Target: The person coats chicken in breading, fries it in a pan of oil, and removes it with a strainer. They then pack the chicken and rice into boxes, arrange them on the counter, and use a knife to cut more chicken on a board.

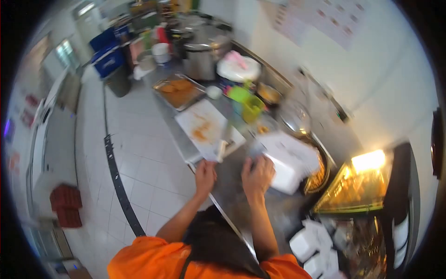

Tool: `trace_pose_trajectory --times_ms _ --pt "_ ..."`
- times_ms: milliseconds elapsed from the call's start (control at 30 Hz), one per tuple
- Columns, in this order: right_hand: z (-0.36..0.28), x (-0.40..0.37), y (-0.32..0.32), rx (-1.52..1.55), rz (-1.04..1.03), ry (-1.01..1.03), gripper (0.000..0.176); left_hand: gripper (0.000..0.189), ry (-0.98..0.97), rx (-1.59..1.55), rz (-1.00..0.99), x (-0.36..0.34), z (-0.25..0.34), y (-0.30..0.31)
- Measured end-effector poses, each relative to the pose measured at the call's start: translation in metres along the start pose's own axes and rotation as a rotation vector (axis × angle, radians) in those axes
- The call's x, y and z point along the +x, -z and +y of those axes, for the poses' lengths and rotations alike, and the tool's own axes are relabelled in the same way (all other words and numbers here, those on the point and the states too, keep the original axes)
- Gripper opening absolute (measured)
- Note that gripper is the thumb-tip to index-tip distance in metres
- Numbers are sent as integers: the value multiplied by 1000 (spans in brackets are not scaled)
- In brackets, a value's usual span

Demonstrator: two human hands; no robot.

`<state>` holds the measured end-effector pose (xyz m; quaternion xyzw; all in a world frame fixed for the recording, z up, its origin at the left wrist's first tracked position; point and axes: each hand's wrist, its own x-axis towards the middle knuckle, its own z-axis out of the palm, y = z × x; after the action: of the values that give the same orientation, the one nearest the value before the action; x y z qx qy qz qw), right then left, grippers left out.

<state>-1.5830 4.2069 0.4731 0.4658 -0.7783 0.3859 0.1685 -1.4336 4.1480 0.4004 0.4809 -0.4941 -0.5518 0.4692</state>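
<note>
My left hand (206, 176) is at the near corner of a white cutting board (188, 122) stained orange. Its fingers are curled, and motion blur hides what is in them, if anything. Just beyond it, a knife (223, 144) with a pale handle lies on the board. My right hand (258, 176) has its thumb apart from its fingers, at the left edge of a white foam takeaway box (285, 174). Those fingers seem to touch the box, whose lid (292, 149) leans over a round pan of food (318, 176).
Beyond the board are a metal tray of orange food (179, 95), a green cup (252, 109), a white-lidded pot (239, 69) and a large steel pot (204, 51). A lit glass food warmer (357, 186) stands right, with foam boxes (304, 244) below it.
</note>
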Motion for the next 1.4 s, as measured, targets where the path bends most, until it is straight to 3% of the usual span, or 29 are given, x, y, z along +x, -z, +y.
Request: trace_pose_trajectory --times_ms 100,233,267,333,467,533,600,733,800,867,933,1000,1067,1133,1167,1200,1267,1300,1400 --pt "-52 -3 -42 200 -161 173 16 26 104 -58 -49 19 6 59" --pt "-115 -27 -130 365 -474 110 17 25 168 34 -56 88 -20 157" --pt "-127 -28 -153 397 -599 53 17 25 165 34 -41 118 -26 181" --pt "-149 -20 -197 426 -645 83 19 26 21 273 4 191 -33 224" --pt "-208 17 -289 500 -774 71 20 29 -45 258 -56 366 7 302" --pt "-243 44 -341 558 -860 86 20 27 -231 389 -72 467 27 334" --pt "-277 66 -403 611 -816 92 17 25 -507 512 -43 570 49 362" --pt "-350 116 -525 648 -924 -67 17 25 -406 434 -6 766 97 408" --pt "-383 135 -600 720 -805 63 17 24 -456 547 37 864 119 430" --pt "-431 176 -649 719 -819 70 16 24 -521 722 56 960 145 453" --pt "-479 228 -689 705 -828 71 15 24 -596 664 69 1051 170 465" --pt "-522 281 -732 825 -802 27 17 22 -607 876 185 1119 224 463" --pt "-559 339 -778 792 -737 37 17 29 -882 819 47 1193 271 462" --pt "-591 394 -824 759 -667 38 18 23 -1246 973 73 1292 292 463" --pt "-606 423 -846 751 -601 64 18 34 -1304 1109 116 1311 302 459" --pt "-621 447 -867 743 -533 82 18 34 -1324 1089 84 1334 310 454" --pt "-649 493 -905 753 -442 54 18 39 -1017 964 -426 1380 327 438" --pt "-662 522 -924 777 -378 67 18 41 -889 1047 -581 1394 336 434" --pt "-696 586 -971 819 -323 -50 22 40 -1047 950 -777 1459 321 427"
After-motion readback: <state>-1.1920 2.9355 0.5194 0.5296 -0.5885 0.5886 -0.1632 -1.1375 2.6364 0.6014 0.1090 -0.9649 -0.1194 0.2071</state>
